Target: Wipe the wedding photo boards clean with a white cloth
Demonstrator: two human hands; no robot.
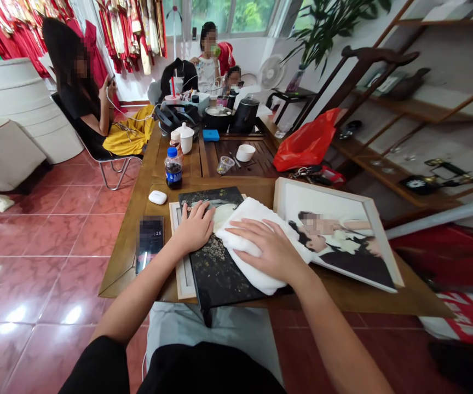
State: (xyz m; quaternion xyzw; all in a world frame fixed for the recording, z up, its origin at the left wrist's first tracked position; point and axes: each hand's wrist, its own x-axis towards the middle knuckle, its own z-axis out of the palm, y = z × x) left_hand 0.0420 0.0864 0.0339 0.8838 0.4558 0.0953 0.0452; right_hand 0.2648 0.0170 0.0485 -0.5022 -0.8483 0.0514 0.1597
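Note:
Under my two hands lies a dark photo panel (220, 276) with speckled patches and a pale area near its top. My left hand (195, 225) rests flat on its upper left part, fingers spread. A folded white cloth (257, 273) covers the panel's right side, and my right hand (267, 246) presses on it with fingers stretched out. Beneath the panel, a light wooden frame (184, 276) shows along the left edge. To the right, a framed wedding photo (343, 235) lies face up, its near left part close to the cloth.
On the wooden table (127, 262) are a phone (149, 243), a white earbud case (157, 197), a cola bottle (173, 169), a lidded white cup (185, 138) and a small white bowl (245, 152). A red plastic bag (306, 142) sits at the right. Several people sit beyond.

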